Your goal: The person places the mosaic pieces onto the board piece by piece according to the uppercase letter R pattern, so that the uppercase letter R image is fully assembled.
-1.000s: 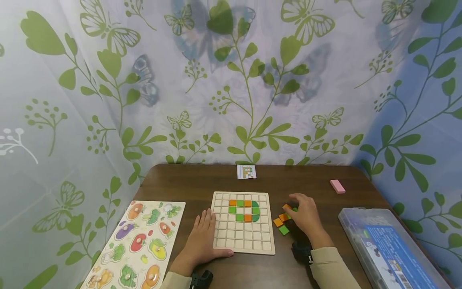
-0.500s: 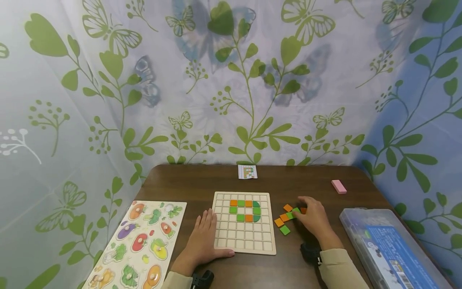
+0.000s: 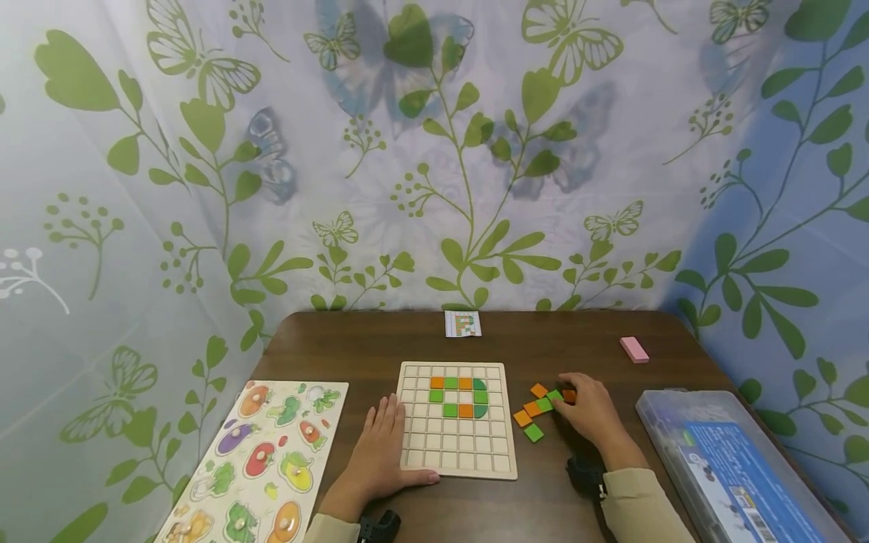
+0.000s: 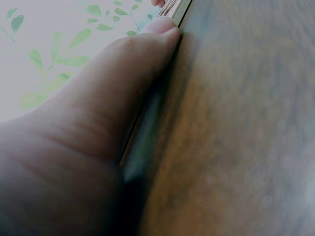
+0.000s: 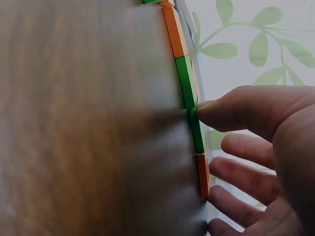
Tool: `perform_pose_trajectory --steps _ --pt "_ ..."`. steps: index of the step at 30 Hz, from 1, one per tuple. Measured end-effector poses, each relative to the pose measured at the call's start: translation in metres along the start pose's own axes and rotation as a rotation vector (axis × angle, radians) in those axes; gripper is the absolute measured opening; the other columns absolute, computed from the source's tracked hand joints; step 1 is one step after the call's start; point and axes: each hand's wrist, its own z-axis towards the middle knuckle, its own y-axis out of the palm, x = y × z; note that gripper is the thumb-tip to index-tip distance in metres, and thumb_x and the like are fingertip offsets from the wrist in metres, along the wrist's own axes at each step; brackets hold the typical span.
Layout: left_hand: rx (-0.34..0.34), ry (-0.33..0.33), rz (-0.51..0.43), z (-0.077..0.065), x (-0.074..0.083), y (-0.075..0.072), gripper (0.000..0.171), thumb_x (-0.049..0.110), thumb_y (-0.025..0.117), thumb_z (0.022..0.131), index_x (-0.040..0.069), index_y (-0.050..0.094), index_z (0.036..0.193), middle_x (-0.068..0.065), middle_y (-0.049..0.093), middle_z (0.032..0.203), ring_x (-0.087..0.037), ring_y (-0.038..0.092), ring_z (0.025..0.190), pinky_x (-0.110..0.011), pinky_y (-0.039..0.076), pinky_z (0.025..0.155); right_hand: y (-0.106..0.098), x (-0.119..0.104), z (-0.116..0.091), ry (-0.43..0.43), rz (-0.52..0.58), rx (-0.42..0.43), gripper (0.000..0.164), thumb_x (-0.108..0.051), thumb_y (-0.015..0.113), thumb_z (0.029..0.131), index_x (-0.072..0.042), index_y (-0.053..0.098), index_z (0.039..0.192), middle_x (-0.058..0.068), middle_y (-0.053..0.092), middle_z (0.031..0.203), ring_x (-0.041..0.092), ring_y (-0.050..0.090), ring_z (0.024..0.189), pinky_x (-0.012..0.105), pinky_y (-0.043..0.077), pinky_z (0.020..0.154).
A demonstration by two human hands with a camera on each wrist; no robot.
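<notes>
My left hand (image 3: 376,452) lies flat at the left edge of a pale wooden grid board (image 3: 458,441), its thumb along the near edge. Orange, green and dark green curved pieces sit in the board's upper cells, forming a ring. Right of the board, several loose square tiles lie on the table, among them an orange tile (image 3: 522,418) and a green tile (image 3: 533,432). My right hand (image 3: 591,407) is over the right end of this group. In the right wrist view its thumb (image 5: 231,108) touches a green tile (image 5: 196,130), while the other fingers spread loosely behind the row.
A vegetable knob puzzle (image 3: 254,460) lies at the left. A clear plastic case (image 3: 733,460) with a blue label stands at the right. A small pattern card (image 3: 463,323) and a pink block (image 3: 634,350) lie farther back. Printed curtains hang around the table.
My right hand has moved a little to the right across the loose tiles, and more of the green and orange ones show beside it. My left hand has stayed at the board.
</notes>
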Motion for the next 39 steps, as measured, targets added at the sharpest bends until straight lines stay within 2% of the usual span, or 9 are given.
perform_pose_trajectory --steps 9,17,27,33,39 --pt "0.001 -0.009 -0.018 0.001 -0.002 0.002 0.141 0.098 0.054 0.074 -0.009 0.027 0.162 -0.029 0.018 0.169 -0.043 0.016 0.156 -0.059 0.014 0.123 -0.003 0.001 -0.002 -0.018 0.007 -0.005 0.046 -0.01 0.081 0.091 0.01 0.066 0.13 0.034 0.059 0.135 0.055 0.053 0.126 0.069 0.04 0.106" --pt "0.008 -0.012 -0.014 0.0 -0.001 0.003 0.141 0.098 0.054 0.073 -0.009 0.027 0.162 -0.028 0.018 0.169 -0.043 0.017 0.156 -0.059 0.015 0.123 -0.009 0.002 -0.005 -0.018 -0.01 -0.042 0.041 0.004 0.078 0.087 0.008 0.069 0.127 0.033 0.059 0.136 0.055 0.053 0.126 0.07 0.039 0.106" --pt "0.004 -0.009 -0.018 0.0 -0.001 0.003 0.141 0.098 0.054 0.074 -0.009 0.027 0.162 -0.029 0.019 0.169 -0.043 0.017 0.156 -0.059 0.015 0.123 -0.008 0.003 -0.008 -0.022 -0.035 -0.042 0.036 0.006 0.078 0.088 0.006 0.071 0.123 0.031 0.063 0.132 0.054 0.056 0.121 0.071 0.04 0.104" --pt "0.002 -0.007 -0.013 0.0 0.001 0.001 0.14 0.097 0.055 0.074 -0.009 0.027 0.162 -0.029 0.019 0.169 -0.044 0.017 0.156 -0.059 0.015 0.123 -0.008 0.003 -0.01 -0.046 -0.041 -0.005 0.032 0.007 0.079 0.088 0.005 0.073 0.119 0.029 0.066 0.127 0.052 0.059 0.118 0.07 0.042 0.103" --pt "0.002 -0.005 -0.013 0.0 0.002 -0.002 0.14 0.096 0.057 0.075 -0.01 0.027 0.162 -0.03 0.019 0.168 -0.044 0.017 0.156 -0.06 0.015 0.123 -0.008 0.002 -0.012 -0.024 -0.024 0.035 0.027 0.007 0.08 0.088 0.004 0.075 0.115 0.025 0.07 0.118 0.046 0.064 0.11 0.066 0.047 0.1"
